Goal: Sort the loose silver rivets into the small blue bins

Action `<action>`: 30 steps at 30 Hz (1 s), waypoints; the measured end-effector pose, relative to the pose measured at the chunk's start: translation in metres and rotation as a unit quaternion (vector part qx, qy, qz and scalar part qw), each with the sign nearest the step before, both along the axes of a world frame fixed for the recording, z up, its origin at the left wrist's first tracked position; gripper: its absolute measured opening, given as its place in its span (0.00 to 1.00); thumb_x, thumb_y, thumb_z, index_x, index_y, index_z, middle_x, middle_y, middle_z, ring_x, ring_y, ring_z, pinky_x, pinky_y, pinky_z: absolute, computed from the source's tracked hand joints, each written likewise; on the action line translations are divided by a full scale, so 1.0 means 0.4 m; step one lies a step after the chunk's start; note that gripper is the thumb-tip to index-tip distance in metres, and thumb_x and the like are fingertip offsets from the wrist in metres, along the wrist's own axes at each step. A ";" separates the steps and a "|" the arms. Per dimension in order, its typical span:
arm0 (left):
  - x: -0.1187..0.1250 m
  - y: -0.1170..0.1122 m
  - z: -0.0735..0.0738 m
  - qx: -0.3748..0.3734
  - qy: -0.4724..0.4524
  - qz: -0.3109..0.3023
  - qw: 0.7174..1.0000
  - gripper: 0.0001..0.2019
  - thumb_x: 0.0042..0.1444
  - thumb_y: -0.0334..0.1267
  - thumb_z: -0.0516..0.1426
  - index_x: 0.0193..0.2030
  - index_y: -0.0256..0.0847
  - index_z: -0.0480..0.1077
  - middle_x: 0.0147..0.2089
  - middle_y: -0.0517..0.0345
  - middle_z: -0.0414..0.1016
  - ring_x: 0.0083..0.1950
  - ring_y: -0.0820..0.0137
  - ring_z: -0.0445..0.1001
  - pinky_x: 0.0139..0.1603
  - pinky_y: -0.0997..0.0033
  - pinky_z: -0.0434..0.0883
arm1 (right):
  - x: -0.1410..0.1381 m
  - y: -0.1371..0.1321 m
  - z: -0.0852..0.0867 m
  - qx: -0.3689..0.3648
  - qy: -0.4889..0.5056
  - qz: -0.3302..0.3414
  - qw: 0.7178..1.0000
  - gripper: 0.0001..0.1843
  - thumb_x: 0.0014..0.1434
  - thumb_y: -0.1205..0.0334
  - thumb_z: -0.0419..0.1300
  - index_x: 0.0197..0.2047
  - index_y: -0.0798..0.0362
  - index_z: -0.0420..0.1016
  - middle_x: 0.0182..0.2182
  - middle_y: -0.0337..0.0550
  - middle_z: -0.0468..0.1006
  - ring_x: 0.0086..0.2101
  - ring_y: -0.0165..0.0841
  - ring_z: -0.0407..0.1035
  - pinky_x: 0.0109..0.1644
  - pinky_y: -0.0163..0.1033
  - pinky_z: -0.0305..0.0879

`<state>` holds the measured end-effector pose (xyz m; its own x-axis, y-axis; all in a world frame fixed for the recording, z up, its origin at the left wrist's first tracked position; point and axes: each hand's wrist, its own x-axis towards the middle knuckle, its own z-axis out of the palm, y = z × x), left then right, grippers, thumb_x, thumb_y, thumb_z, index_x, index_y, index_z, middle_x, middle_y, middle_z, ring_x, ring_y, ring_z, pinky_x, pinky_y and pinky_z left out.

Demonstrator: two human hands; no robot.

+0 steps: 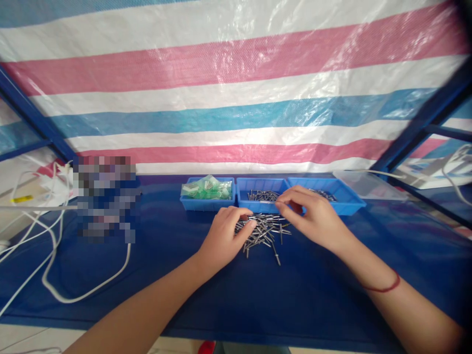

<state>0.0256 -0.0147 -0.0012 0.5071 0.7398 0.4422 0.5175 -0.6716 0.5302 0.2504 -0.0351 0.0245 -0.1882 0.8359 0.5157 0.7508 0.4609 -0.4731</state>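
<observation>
A loose heap of silver blind rivets [260,231] lies on the blue tabletop. My left hand [224,231] rests at the heap's left side, thumb and fingers apart around some of the rivets. Over the front rim of the middle blue bin [243,204] is my right hand [313,214], its thumb and fingertips pinched together. A small pale, slim piece, apparently a rivet [267,202], shows at those fingertips. More rivets fill part of the middle bin. The right blue bin [348,196] also holds rivets, partly hidden behind my right hand.
The left blue bin [188,202] holds green plastic packets [208,188]. A clear plastic sheet [368,184] lies behind the right bin. White cables [55,290] loop across the left, beside a blurred-out area. A striped tarp [221,113] hangs behind, between blue metal posts.
</observation>
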 end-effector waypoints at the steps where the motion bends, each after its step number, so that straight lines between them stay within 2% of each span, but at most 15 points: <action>1: -0.006 0.002 0.010 0.018 0.022 -0.005 1.000 0.09 0.62 0.40 0.52 0.46 0.41 0.69 0.44 0.54 0.73 0.48 0.63 0.69 0.51 0.63 0.65 | 0.029 0.007 0.004 0.017 -0.013 -0.054 0.998 0.08 0.60 0.60 0.54 0.32 0.52 0.72 0.30 0.44 0.73 0.28 0.32 0.65 0.34 0.38 0.62; 3: -0.019 0.004 0.032 0.049 0.068 -0.020 0.996 0.09 0.63 0.39 0.51 0.46 0.40 0.69 0.44 0.53 0.72 0.47 0.63 0.68 0.51 0.62 0.64 | 0.101 0.022 0.007 0.047 -0.050 -0.178 0.982 0.08 0.57 0.59 0.55 0.32 0.52 0.73 0.30 0.45 0.74 0.29 0.34 0.67 0.35 0.39 0.62; 5: -0.032 0.007 0.055 0.067 0.101 -0.023 0.992 0.10 0.64 0.38 0.50 0.45 0.39 0.69 0.43 0.53 0.72 0.47 0.64 0.69 0.51 0.63 0.64 | 0.175 0.035 0.003 0.043 -0.091 -0.313 0.944 0.08 0.55 0.58 0.56 0.31 0.52 0.73 0.31 0.45 0.74 0.31 0.36 0.69 0.35 0.40 0.61; 6: -0.037 0.008 0.065 0.067 0.120 -0.025 0.990 0.10 0.64 0.38 0.49 0.45 0.39 0.69 0.43 0.53 0.72 0.47 0.64 0.69 0.51 0.63 0.64 | 0.207 0.039 -0.001 0.039 -0.097 -0.348 0.932 0.09 0.54 0.57 0.55 0.30 0.53 0.73 0.29 0.47 0.74 0.30 0.38 0.69 0.33 0.41 0.60; 8: -0.048 0.010 0.080 0.047 0.162 -0.024 0.985 0.11 0.64 0.39 0.48 0.45 0.40 0.69 0.44 0.53 0.72 0.47 0.64 0.70 0.49 0.64 0.65 | 0.254 0.042 -0.007 0.018 -0.109 -0.383 0.917 0.12 0.54 0.54 0.54 0.27 0.53 0.72 0.27 0.49 0.73 0.28 0.41 0.68 0.29 0.42 0.57; 11: -0.064 0.014 0.092 -0.007 0.224 -0.034 0.974 0.12 0.63 0.43 0.50 0.47 0.42 0.70 0.45 0.55 0.71 0.45 0.63 0.72 0.44 0.65 0.67 | 0.271 0.036 -0.002 -0.010 -0.109 -0.393 0.913 0.15 0.55 0.51 0.53 0.29 0.53 0.72 0.25 0.52 0.73 0.27 0.42 0.67 0.28 0.43 0.55; 14: -0.078 0.018 0.097 -0.066 0.252 -0.064 0.963 0.15 0.59 0.47 0.54 0.48 0.44 0.70 0.45 0.56 0.70 0.41 0.65 0.73 0.41 0.68 0.67 | 0.236 0.026 0.017 -0.032 -0.068 -0.325 0.943 0.15 0.58 0.50 0.52 0.33 0.52 0.73 0.28 0.51 0.75 0.30 0.42 0.69 0.32 0.44 0.59; 15: -0.082 0.020 0.097 -0.082 0.253 -0.076 0.961 0.15 0.58 0.48 0.56 0.49 0.44 0.70 0.45 0.57 0.70 0.41 0.65 0.72 0.41 0.69 0.67 | 0.217 0.021 0.024 -0.052 -0.050 -0.271 0.960 0.15 0.58 0.50 0.52 0.33 0.52 0.73 0.28 0.49 0.76 0.30 0.40 0.69 0.33 0.43 0.61; 17: -0.089 0.023 0.098 -0.108 0.251 -0.099 0.957 0.16 0.55 0.48 0.59 0.48 0.45 0.70 0.45 0.58 0.70 0.41 0.67 0.72 0.39 0.71 0.66 | 0.173 0.008 0.035 -0.140 -0.023 -0.113 0.983 0.16 0.57 0.48 0.54 0.33 0.51 0.74 0.28 0.44 0.76 0.29 0.35 0.69 0.33 0.39 0.62; 18: -0.091 0.025 0.098 -0.119 0.251 -0.107 0.955 0.16 0.53 0.48 0.60 0.47 0.45 0.71 0.45 0.58 0.70 0.40 0.67 0.72 0.38 0.73 0.66 | 0.149 0.000 0.039 -0.208 -0.018 -0.017 0.978 0.16 0.56 0.47 0.56 0.33 0.52 0.74 0.27 0.42 0.76 0.28 0.33 0.68 0.31 0.37 0.62; 19: -0.093 0.026 0.097 -0.130 0.252 -0.114 0.952 0.16 0.53 0.47 0.61 0.46 0.45 0.71 0.44 0.59 0.69 0.39 0.68 0.72 0.37 0.74 0.65 | 0.126 -0.008 0.041 -0.279 -0.019 0.068 0.958 0.17 0.55 0.47 0.58 0.33 0.52 0.75 0.26 0.40 0.75 0.27 0.31 0.67 0.29 0.36 0.61; 21: -0.094 0.029 0.094 -0.143 0.255 -0.125 0.948 0.14 0.52 0.45 0.62 0.44 0.45 0.71 0.42 0.59 0.69 0.38 0.69 0.71 0.35 0.75 0.64 | 0.081 -0.023 0.041 -0.363 -0.022 0.164 0.917 0.18 0.52 0.46 0.61 0.33 0.53 0.75 0.25 0.39 0.74 0.26 0.29 0.66 0.27 0.34 0.60; 23: -0.091 0.030 0.091 -0.147 0.253 -0.137 0.946 0.11 0.53 0.42 0.61 0.42 0.44 0.71 0.40 0.60 0.69 0.36 0.70 0.71 0.34 0.75 0.63 | 0.042 -0.033 0.035 -0.374 -0.034 0.182 0.909 0.19 0.49 0.45 0.63 0.30 0.54 0.74 0.23 0.38 0.73 0.25 0.29 0.66 0.27 0.33 0.58; 26: -0.084 0.029 0.084 -0.142 0.243 -0.148 0.948 0.08 0.55 0.40 0.59 0.41 0.43 0.71 0.39 0.60 0.69 0.35 0.71 0.70 0.34 0.76 0.63 | -0.002 -0.036 0.017 -0.347 -0.080 0.162 0.920 0.19 0.49 0.45 0.62 0.23 0.54 0.70 0.20 0.38 0.72 0.22 0.29 0.65 0.25 0.34 0.54; 30: -0.069 0.024 0.069 -0.109 0.231 -0.147 0.956 0.06 0.57 0.38 0.58 0.40 0.42 0.71 0.41 0.60 0.70 0.36 0.71 0.71 0.35 0.75 0.64 | -0.034 -0.034 -0.007 -0.314 -0.131 0.121 0.932 0.16 0.50 0.56 0.61 0.19 0.54 0.63 0.18 0.37 0.71 0.21 0.28 0.64 0.24 0.34 0.51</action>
<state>-0.0021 -0.0051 0.0265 0.8109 0.5846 -0.0274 0.5366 -0.7240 0.4335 0.2368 -0.0487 0.0216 -0.4615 0.8741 -0.1515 0.7882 0.3255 -0.5223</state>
